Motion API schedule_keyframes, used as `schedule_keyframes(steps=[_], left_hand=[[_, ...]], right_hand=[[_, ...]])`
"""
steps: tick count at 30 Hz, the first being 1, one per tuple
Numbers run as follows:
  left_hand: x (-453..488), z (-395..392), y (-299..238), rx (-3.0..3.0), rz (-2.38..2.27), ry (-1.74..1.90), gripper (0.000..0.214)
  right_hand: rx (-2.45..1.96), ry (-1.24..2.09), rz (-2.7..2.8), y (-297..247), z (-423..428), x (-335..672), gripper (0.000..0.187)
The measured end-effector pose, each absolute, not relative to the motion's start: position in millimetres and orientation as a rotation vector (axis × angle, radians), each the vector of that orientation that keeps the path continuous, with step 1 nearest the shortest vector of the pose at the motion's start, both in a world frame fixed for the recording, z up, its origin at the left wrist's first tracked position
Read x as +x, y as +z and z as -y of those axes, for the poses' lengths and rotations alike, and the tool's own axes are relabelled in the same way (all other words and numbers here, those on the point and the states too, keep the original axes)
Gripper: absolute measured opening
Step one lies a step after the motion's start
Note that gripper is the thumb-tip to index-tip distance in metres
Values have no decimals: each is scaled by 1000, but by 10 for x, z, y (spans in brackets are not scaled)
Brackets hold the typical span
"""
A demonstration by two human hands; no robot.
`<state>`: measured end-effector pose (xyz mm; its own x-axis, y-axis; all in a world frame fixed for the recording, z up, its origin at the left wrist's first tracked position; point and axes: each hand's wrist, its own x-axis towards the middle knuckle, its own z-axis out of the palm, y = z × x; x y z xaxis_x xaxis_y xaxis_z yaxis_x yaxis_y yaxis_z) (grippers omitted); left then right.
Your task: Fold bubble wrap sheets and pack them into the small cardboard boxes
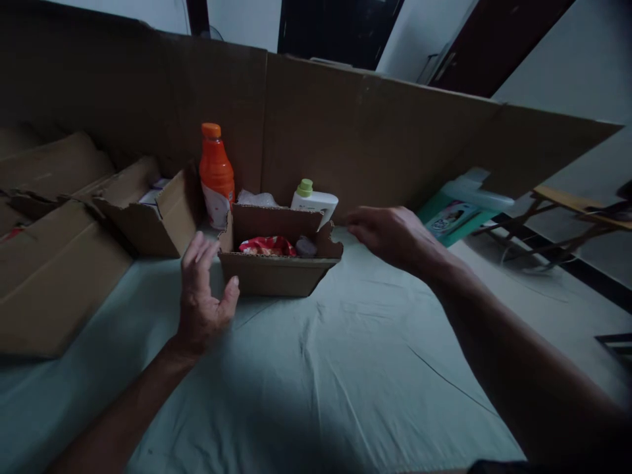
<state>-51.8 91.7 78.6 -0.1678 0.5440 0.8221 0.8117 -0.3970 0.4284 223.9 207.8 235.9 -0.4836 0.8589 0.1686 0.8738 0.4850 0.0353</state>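
The cardboard box (pixel 269 276) sits at our twelve o'clock. Our left hand (pixel 203 299) is spread at its eight o'clock; our right hand (pixel 392 238) curls at its three, its grip we cannot tell.

This looks like a room in a home: a dark door (pixel 340 29) in the pale wall (pixel 244 23) at the far side, wood-topped furniture (pixel 567 201) on the light floor (pixel 557 289) at right, and a creased pale-green sheet (pixel 365 395) at the near side
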Motion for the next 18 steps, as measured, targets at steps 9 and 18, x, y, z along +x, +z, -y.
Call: schedule_keyframes(steps=[9,18], left_hand=[[-545,-963,350,-1797,2186,-2033,72],[-428,-1093,243,-1814,2341,-2353,67]], right_hand=[[-1499,530,2277,1131,-1769,2802,38],[-1325,711,2081,619,-2035,2169,31]])
